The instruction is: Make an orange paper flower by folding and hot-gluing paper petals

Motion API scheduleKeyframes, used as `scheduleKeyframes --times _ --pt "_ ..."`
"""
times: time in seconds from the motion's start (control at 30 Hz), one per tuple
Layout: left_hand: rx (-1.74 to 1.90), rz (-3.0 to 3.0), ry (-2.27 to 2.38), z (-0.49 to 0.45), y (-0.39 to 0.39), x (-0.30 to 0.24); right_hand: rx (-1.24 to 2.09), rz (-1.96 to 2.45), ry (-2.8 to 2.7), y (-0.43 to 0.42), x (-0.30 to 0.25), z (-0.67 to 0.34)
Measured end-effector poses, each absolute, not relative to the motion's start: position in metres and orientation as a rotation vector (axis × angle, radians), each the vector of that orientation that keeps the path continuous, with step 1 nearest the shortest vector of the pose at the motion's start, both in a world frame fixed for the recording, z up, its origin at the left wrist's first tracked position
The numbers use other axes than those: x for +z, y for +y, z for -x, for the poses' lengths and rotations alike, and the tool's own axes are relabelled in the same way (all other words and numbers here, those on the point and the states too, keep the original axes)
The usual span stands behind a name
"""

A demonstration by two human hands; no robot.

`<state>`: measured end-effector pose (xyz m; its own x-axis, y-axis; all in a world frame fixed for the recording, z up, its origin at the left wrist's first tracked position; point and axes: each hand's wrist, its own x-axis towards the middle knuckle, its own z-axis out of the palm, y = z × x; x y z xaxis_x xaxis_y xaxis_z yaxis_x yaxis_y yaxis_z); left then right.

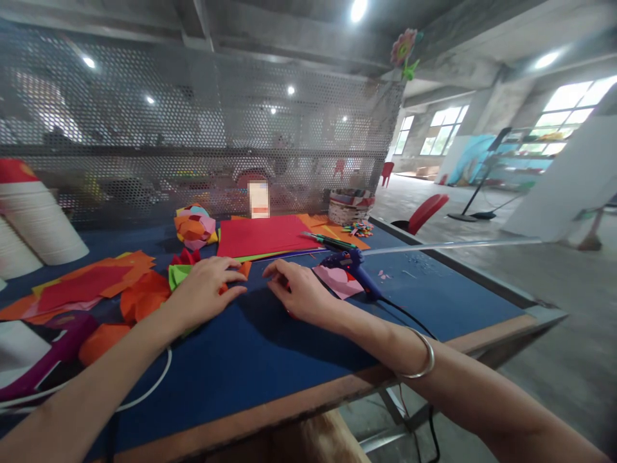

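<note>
My left hand reaches over the blue tabletop with its thumb and fingers apart; orange paper shows beside and behind its fingertips. Close by on its right, my right hand has its fingers curled inward. A bit of red shows between its fingers and under the palm, mostly hidden. A bracelet circles my right forearm. A blue hot glue gun lies just right of that hand, its lamp lit red, over pink paper. Orange folded paper shapes lie left of my left hand.
Red paper sheets lie ahead, with a cutter on them. Behind are a paper ball and a woven basket. Paper cups, a purple tool and a white cord are on the left.
</note>
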<state>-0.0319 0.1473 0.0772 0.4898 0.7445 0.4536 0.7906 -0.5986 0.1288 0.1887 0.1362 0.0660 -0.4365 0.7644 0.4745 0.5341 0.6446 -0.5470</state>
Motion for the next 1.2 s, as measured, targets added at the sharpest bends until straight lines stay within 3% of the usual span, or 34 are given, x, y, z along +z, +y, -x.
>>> scheduleKeyframes --times 0.37,0.63,1.2 --pt "-0.741 2.664 -1.347 0.026 0.151 0.074 0.442 1.020 -2.170 0.134 0.066 -0.190" --pt "-1.032 2.444 -1.591 0.032 0.146 0.093 0.487 1.028 -2.170 0.132 0.069 -0.191" --pt "-0.937 2.169 -1.941 0.050 0.142 0.105 0.423 0.940 -2.160 0.135 0.065 -0.190"
